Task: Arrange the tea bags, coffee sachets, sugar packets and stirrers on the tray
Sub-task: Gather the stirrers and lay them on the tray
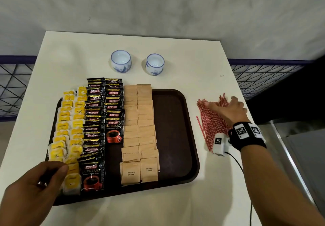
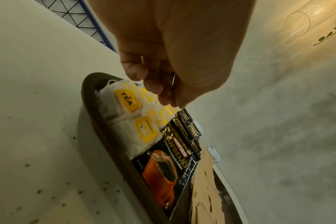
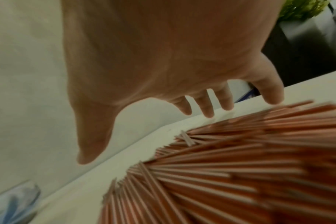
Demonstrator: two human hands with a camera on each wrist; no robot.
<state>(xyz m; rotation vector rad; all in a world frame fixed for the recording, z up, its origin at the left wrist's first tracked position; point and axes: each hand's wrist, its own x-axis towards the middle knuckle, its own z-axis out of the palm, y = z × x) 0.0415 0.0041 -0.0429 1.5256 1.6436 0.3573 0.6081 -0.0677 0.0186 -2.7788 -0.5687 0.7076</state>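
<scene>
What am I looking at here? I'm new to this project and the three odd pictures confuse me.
There is no machine: a person works with bare hands and wears three cameras. The head view looks down at a white table. A brown tray carries rows of tea bags, coffee sachets and sugar packets; two cups stand behind it. The left wrist view shows the left hand, loosely curled and holding nothing, above the tea bags. The right wrist view shows the right hand, fingers spread, over the red stirrers lying beside the tray.
</scene>
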